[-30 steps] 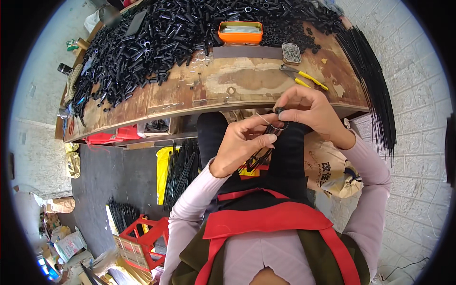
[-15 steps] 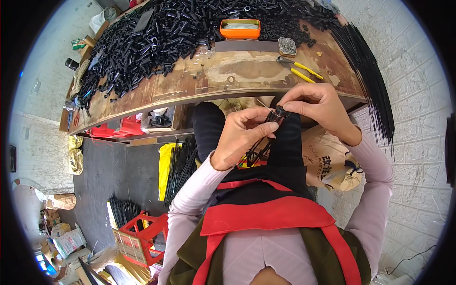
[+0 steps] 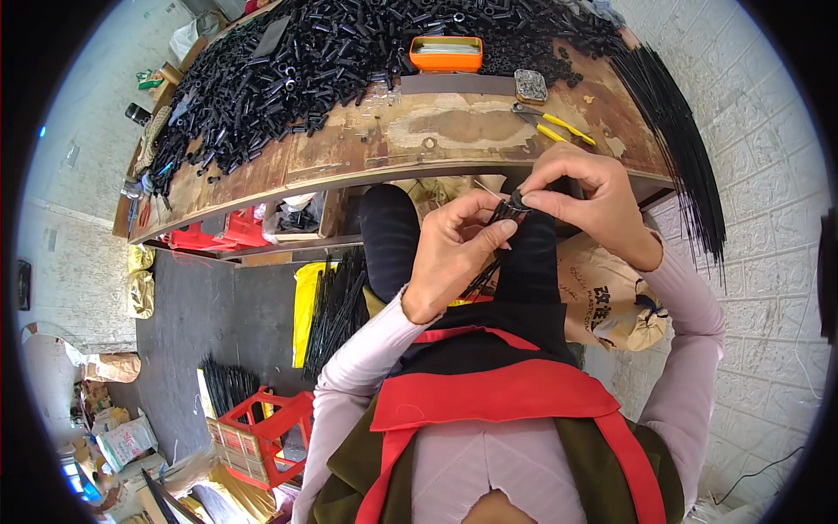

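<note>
Black rods [image 3: 483, 281] held mid-frame
Left hand [image 3: 452, 255] clamps them, probably for steadiness; right hand [image 3: 595, 197] pinches their dark end piece [image 3: 517, 201].

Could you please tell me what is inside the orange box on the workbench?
Thin, pale, straight pieces, perhaps wires, show in the open top of the orange box; they and its front wall hide the bottom.
</note>
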A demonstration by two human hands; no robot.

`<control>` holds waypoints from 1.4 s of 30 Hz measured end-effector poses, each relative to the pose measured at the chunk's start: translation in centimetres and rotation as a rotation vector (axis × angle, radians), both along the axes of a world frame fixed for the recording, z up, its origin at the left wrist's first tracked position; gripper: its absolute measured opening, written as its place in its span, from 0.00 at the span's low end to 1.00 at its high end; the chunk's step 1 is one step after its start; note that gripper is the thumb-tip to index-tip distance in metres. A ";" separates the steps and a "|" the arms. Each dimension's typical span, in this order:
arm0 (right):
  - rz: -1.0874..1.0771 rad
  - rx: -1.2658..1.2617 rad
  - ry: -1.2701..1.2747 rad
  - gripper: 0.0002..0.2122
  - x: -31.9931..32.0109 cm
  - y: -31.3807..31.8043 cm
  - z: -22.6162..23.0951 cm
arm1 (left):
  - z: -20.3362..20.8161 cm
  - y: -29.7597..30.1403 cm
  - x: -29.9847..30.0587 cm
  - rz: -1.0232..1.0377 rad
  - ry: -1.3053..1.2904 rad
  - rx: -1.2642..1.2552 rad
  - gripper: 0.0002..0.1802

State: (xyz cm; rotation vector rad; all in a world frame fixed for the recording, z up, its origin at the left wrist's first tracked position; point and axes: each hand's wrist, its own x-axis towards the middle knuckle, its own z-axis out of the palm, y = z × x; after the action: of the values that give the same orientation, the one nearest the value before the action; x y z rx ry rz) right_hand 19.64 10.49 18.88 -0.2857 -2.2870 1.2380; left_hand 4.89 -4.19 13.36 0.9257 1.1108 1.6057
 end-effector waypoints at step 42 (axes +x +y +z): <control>-0.047 -0.486 0.305 0.19 -4.9 -3.4 -5.5 | -0.7 0.0 -0.6 0.450 0.500 -0.006 0.11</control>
State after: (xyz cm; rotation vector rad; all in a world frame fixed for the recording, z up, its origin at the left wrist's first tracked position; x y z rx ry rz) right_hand 14.77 7.10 13.35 -0.2940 -1.6959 1.6758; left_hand 4.30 -4.23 12.61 1.1689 1.7683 1.7670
